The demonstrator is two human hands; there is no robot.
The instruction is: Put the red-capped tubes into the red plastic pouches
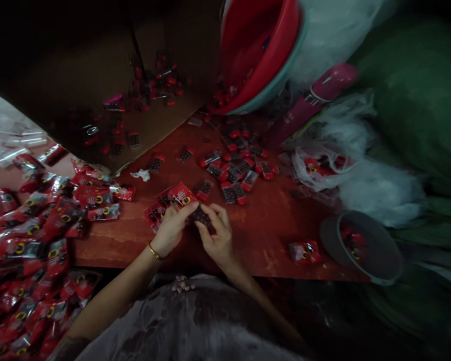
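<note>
Both hands meet over the front of the red table around a small dark dotted case [201, 215]. My left hand [173, 223], with a gold bangle at its wrist, pinches the case's left side between thumb and fingers. From the right, my right hand [218, 234] grips the other side. Just beyond the left hand lie a red printed card [182, 193] and a clear pack with dark pieces [158, 210]; whether the left fingers also hold the card, I cannot tell. Several red-capped dotted cases [244, 165] lie loosely piled past the hands.
Red printed packets [56, 215] heap up at the left. A cardboard box [195, 90] on its side holds more small cases. Behind stand a red basin [263, 60] and a magenta bottle [304, 108]. A grey bowl [330, 235] and plastic bags [379, 185] are at the right.
</note>
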